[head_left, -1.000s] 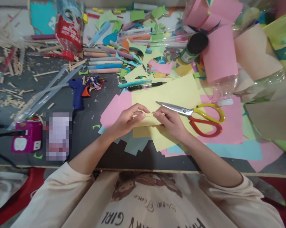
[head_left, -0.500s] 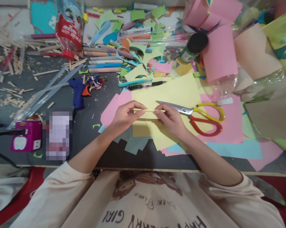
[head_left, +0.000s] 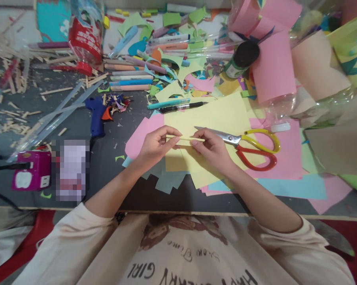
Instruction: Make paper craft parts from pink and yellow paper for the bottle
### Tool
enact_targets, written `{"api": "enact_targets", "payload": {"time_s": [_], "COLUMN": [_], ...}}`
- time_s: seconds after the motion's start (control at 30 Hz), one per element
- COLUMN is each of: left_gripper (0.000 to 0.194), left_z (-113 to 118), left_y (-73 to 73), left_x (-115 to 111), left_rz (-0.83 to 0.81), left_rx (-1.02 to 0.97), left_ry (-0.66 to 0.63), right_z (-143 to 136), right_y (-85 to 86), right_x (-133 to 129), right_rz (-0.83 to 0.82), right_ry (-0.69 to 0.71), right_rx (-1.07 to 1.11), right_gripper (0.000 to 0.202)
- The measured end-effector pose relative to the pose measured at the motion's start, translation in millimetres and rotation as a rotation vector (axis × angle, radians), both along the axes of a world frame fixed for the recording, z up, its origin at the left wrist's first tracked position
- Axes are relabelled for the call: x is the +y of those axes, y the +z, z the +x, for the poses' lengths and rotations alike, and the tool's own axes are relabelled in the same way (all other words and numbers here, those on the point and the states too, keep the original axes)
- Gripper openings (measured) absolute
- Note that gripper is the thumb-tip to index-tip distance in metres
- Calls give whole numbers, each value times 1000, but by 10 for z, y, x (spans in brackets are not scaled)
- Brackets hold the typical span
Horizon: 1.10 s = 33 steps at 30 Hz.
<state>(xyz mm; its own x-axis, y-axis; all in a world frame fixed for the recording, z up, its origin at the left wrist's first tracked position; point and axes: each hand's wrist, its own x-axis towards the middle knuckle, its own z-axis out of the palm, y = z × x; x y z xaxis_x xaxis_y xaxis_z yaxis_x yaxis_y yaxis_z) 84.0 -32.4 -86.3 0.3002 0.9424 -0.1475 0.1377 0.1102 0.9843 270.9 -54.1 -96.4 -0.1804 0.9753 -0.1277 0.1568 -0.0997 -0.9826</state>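
Between both hands runs a thin, pale yellow strip [head_left: 186, 138], level above a yellow sheet of paper [head_left: 214, 114]. My left hand [head_left: 159, 144] pinches its left part between thumb and fingers. My right hand [head_left: 210, 145] has its thumb and fingers closed on the right part. Just right of my right hand lie scissors [head_left: 231, 138] with one yellow and one red handle, resting on the sheets. Whether the strip is rolled or folded paper cannot be made out.
A blue glue gun [head_left: 95, 114], a purple box [head_left: 33, 170] and a blurred phone-like object [head_left: 73, 170] are left. Pens [head_left: 169, 103], paper scraps and markers lie beyond my hands. A dark-lidded jar [head_left: 242, 57] and pink-wrapped bottle [head_left: 274, 67] stand back right.
My right thumb and fingers have shifted slightly left along the strip, and more of its right end shows. My left hand has barely moved and keeps its pinch.
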Motion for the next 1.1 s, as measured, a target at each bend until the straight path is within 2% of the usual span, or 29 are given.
{"api": "enact_targets", "payload": {"time_s": [0.13,0.27,0.43,0.6,0.73,0.87,1.1], "left_gripper": [18,28,40,41,40,41,40], "left_z": [-19,-19,47,74,49,38,27], "left_y": [-17,-59,-44,-33,-49,-60,-53], "left_x": [7,13,-50,-107,-81,-59,-57], "left_rz": [15,-82,-174,-162,-218,-211,-241], "left_rx": [-11,-58,-172,-177,-175,-145,-131], "left_ry": [-2,45,36,-14,-9,1,-37], "right_z": [-4,-70,-185,-216,-206,-185,-184], "right_y": [9,29,52,51,79,109,98], "right_x": [-7,-83,-188,-196,-167,-142,-137], "right_rz": [19,-10,-53,-132,-171,-196,-191], "right_ry": [15,55,94,116,145,113,18], "right_rx": [-17,-80,-91,-44,-18,14,78], "right_gripper": [21,18,28,31,32,22,20]}}
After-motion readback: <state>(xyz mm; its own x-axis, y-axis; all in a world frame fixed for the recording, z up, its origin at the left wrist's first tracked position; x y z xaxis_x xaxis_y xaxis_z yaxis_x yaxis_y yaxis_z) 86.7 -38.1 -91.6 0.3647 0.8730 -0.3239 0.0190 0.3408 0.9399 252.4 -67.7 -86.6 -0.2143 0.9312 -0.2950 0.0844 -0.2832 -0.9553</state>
